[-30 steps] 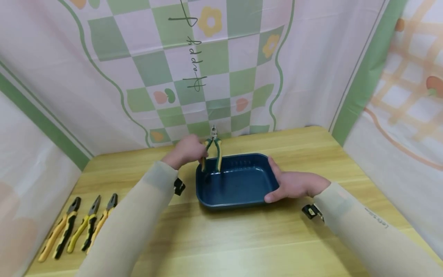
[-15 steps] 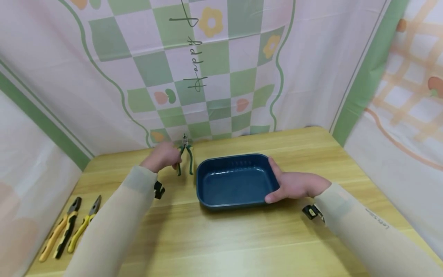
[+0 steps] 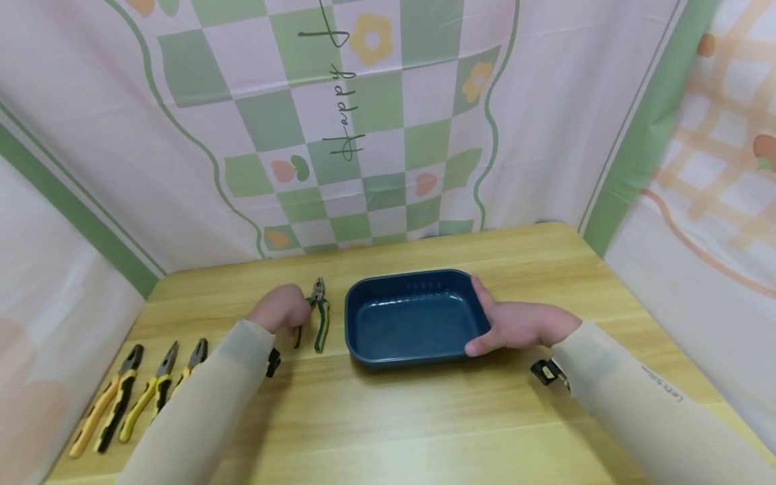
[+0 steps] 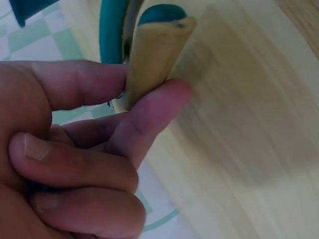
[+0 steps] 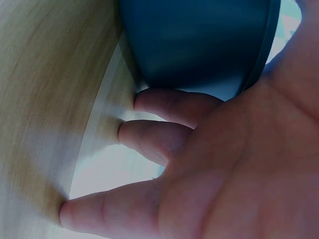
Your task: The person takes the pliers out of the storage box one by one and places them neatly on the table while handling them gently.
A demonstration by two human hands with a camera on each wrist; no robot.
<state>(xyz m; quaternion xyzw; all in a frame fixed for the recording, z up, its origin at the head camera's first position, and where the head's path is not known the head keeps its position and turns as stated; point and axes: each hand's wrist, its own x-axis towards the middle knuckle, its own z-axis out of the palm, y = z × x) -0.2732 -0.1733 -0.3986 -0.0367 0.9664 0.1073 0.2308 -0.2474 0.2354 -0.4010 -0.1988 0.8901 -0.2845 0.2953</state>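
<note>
My left hand point(image 3: 281, 308) pinches one handle of a pair of pliers point(image 3: 322, 327) with green and yellow grips. The pliers' metal head points to the far side and their handles are spread. Up close in the left wrist view, thumb and finger press on the yellow and green handle point(image 4: 153, 55), while the other fingers are curled. My right hand point(image 3: 518, 323) rests against the right end of a dark blue rectangular dish point(image 3: 418, 327), which has nothing in it. Its thumb lies at the near right corner. In the right wrist view, straight fingers point(image 5: 159, 139) reach down to the wooden surface beside the dish wall.
Several pliers with yellow and black handles, among them one pair point(image 3: 108, 401) at the far left, lie in a row on the wooden table point(image 3: 400, 424). My left sleeve partly covers the row. A patterned curtain point(image 3: 376, 121) hangs behind the table.
The left hand has carried the green-and-yellow pliers from over the dish's left end leftward, then down and nearer to me. The right hand and the dish have stayed in place.
</note>
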